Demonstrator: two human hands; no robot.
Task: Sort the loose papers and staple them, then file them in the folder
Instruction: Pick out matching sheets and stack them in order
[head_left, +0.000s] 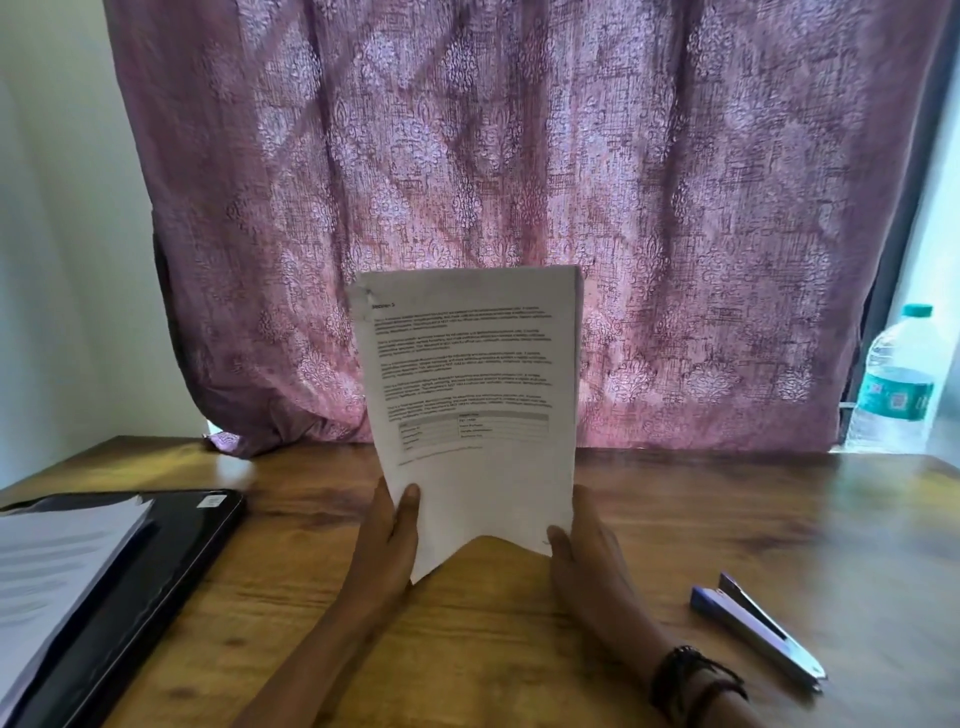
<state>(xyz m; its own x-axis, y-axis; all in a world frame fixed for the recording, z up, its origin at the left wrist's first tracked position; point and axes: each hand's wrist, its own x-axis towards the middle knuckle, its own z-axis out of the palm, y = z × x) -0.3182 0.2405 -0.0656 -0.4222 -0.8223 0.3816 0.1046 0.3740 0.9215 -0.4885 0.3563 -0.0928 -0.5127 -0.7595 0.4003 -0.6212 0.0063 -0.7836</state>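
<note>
A stack of printed papers (470, 395) stands upright above the middle of the wooden table (649, 519), text facing me. My left hand (387, 535) pinches its lower left corner, thumb on the front. My right hand (579, 551) pinches the lower right corner the same way. The bottom edge bows upward between the two hands. A staple mark shows at the sheet's top left corner. A blue and silver stapler (758, 629) lies on the table to the right of my right hand. An open black folder (156, 566) lies at the left with more papers (57, 566) in it.
A purple patterned curtain (467, 182) hangs behind the table. A clear water bottle with a teal label (896, 384) stands at the back right by the window. A white wall is at the left.
</note>
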